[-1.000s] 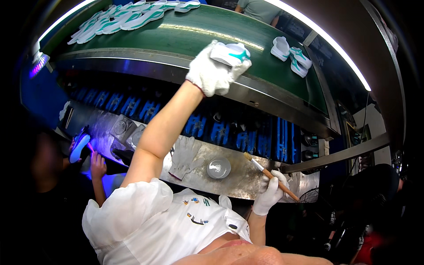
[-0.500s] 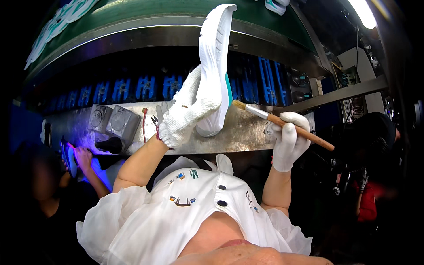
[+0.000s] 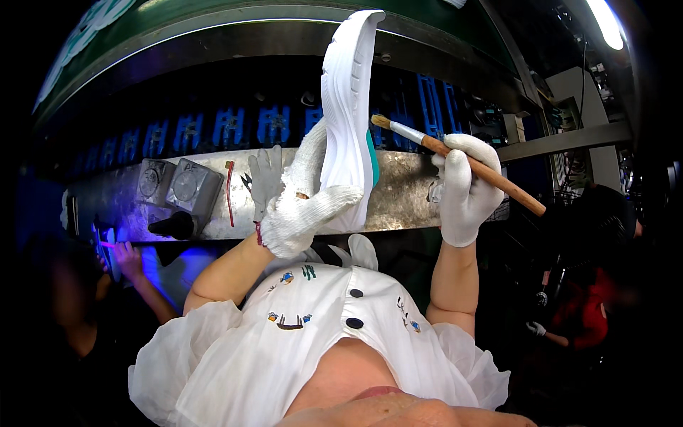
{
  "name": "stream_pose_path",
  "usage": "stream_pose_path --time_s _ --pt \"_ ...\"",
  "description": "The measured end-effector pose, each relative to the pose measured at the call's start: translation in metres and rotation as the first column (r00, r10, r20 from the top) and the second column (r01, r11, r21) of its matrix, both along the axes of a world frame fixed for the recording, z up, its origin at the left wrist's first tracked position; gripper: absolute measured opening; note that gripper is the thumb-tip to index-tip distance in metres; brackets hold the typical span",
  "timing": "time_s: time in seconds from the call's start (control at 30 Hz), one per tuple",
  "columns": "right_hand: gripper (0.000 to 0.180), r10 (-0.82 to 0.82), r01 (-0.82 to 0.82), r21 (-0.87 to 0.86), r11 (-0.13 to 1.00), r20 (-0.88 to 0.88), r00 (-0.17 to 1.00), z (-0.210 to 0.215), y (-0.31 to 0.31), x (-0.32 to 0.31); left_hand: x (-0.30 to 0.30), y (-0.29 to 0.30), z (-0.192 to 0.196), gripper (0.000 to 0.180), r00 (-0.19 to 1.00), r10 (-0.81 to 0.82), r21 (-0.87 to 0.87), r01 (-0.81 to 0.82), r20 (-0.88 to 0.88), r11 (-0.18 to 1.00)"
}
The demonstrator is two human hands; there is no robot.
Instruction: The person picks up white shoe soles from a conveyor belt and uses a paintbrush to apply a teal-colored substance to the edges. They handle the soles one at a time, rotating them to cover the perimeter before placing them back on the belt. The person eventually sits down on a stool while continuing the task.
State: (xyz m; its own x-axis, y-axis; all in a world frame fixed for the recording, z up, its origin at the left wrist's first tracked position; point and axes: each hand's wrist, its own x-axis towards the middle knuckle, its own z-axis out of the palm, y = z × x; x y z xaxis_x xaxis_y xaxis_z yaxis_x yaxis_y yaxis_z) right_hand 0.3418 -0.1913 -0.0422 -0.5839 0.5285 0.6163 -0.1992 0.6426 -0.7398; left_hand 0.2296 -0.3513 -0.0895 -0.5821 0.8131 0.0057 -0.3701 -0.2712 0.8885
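White rubber fills the centre: a shoe sole (image 3: 348, 114) with a teal heel patch stands nearly upright, gripped low by the gloved left hand (image 3: 302, 213). At three o'clock of it, the gloved right hand (image 3: 464, 188) is wrapped around a wooden-handled brush (image 3: 462, 160), bristles just beside the sole's edge. Behind runs a steel shelf (image 3: 398, 199) (two grey gauge boxes (image 3: 178, 186) and a spare glove (image 3: 265, 178) at nine o'clock). A co-worker's hand (image 3: 128, 260) shows at eight o'clock.

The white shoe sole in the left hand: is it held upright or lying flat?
Upright. The shoe sole stands on end, gripped near its lower end by the gloved left hand, one end pointing up.
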Motion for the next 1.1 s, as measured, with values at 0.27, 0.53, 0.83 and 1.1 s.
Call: stream_pose_path --time_s 0.27,0.53,0.83,1.1 --pt "0.011 0.062 -0.093 0.223 0.97 0.145 0.987 0.007 -0.009 -0.005 -0.002 0.003 -0.001 0.083 1.0 0.009 0.093 -0.012 0.03 0.996" --pt "0.012 0.073 -0.106 0.318 0.942 0.113 0.991 0.013 -0.015 0.0 -0.015 0.002 -0.003 0.075 0.975 0.149 0.084 -0.165 0.166 0.983" --pt "0.013 0.12 -0.138 0.303 0.943 0.077 0.99 0.01 -0.015 0.016 -0.028 -0.001 -0.008 0.067 0.938 0.134 0.253 -0.221 0.32 0.942" --pt "0.021 -0.131 0.116 -0.079 0.99 -0.22 0.967 -0.007 -0.02 0.025 -0.067 -0.019 0.004 0.083 0.613 -0.621 0.799 -0.027 0.488 0.601"
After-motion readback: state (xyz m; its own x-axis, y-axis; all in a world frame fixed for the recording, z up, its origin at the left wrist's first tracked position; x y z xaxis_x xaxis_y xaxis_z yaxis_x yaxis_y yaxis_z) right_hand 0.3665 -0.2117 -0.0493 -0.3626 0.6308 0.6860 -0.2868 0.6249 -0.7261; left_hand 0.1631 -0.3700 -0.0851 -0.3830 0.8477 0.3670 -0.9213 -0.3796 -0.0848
